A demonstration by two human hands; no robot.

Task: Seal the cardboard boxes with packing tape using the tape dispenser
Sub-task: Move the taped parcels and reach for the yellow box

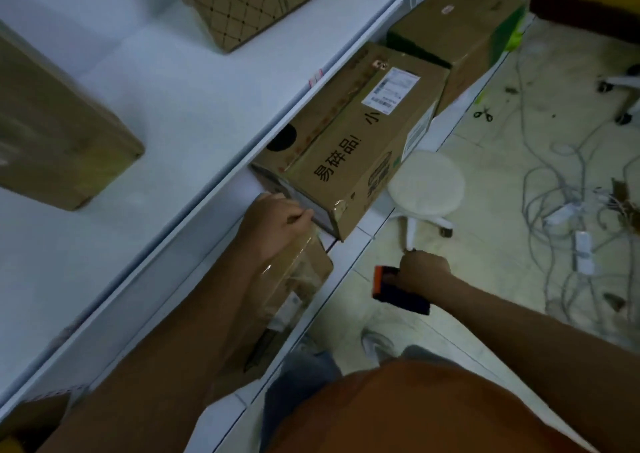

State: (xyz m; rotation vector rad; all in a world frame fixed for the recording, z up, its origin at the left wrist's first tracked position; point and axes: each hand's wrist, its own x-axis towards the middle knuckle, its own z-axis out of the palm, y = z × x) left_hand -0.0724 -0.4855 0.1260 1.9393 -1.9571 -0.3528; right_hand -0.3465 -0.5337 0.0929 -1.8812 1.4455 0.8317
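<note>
A long cardboard box with black printed characters and a white label lies on the lower white shelf. My left hand is at its near end with fingers curled, seemingly gripping the box's end edge. Below that hand lies a smaller box covered with shiny clear tape. My right hand hangs out over the floor and holds the orange and dark tape dispenser, away from the boxes.
Another brown box sits farther along the lower shelf. On the upper shelf stand a patterned box and a plain box. A white stool, scissors and tangled cables are on the floor.
</note>
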